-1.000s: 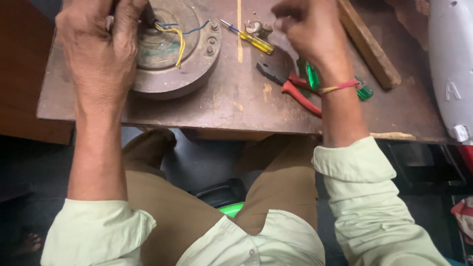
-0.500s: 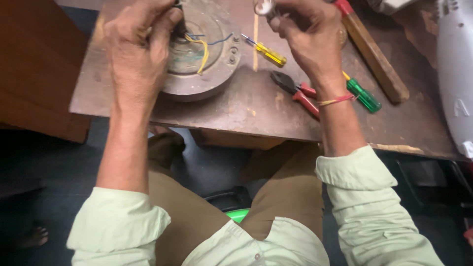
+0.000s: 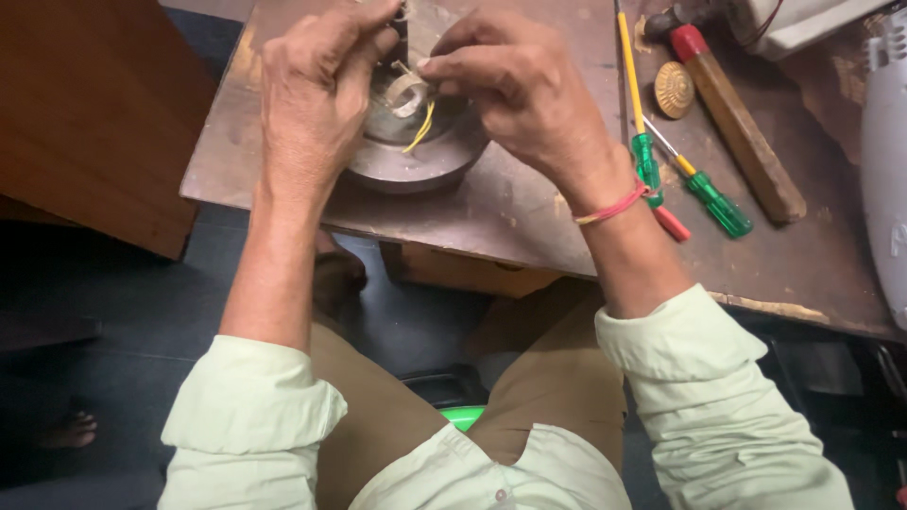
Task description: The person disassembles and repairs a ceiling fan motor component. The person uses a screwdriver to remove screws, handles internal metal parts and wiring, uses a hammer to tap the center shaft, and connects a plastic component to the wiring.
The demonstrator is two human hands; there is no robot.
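Now both hands, left hand and right hand, pinch thin wires over the round metal part; pulling hard might snap them.

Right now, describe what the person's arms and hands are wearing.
Both arms wear pale green shirt sleeves rolled up to about the elbow. The left hand is bare. The right hand is bare too, with a thin red thread band at its wrist.

A round grey metal motor housing sits flat in the upper middle of the frame, near the tabletop's front edge; its shallow bowl faces up, rim worn and dull; a small pale ring stands tilted at its centre; a thin yellow wire curls down from it.
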